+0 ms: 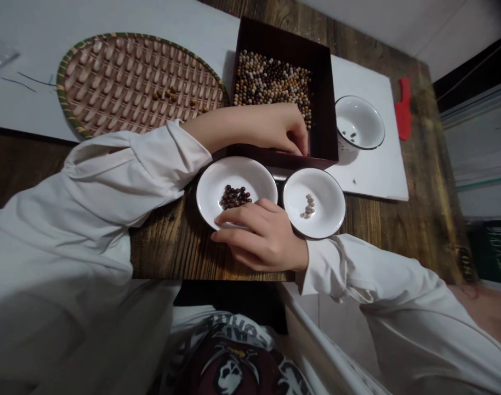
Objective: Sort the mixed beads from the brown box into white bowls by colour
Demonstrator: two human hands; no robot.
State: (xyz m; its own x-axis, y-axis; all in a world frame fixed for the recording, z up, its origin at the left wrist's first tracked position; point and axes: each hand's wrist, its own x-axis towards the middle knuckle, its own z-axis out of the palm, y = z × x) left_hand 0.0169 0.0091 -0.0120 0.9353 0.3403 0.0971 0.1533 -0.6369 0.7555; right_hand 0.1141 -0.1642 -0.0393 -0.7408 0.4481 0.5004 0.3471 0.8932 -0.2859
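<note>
My left hand (pixel 294 131) reaches over the near side of a dark red box (pixel 283 41). Its fingers are curled together by the inner wall, and whatever they pinch is hidden. Inside the box lie many small round beads (pixel 273 77) in brown, yellow and whitish tones. Over the near rim of a white bowl (pixel 256 175) lies my right hand (pixel 265 233), with fingers closed about the edge. Dark brown beads (pixel 234 196) are gathered in that bowl. Touching or nearly touching it is a second white bowl (pixel 330 211), which has several pale beads (pixel 308 206) in it.
A woven oval tray (pixel 127 82) with several brown beads (pixel 172 94) lies on a white board (pixel 20 109) at left. Right of the box stands a third white bowl (pixel 363 123) holding a few greyish pieces. Beyond it is a red object (pixel 404 109) on the wooden table (pixel 369 219).
</note>
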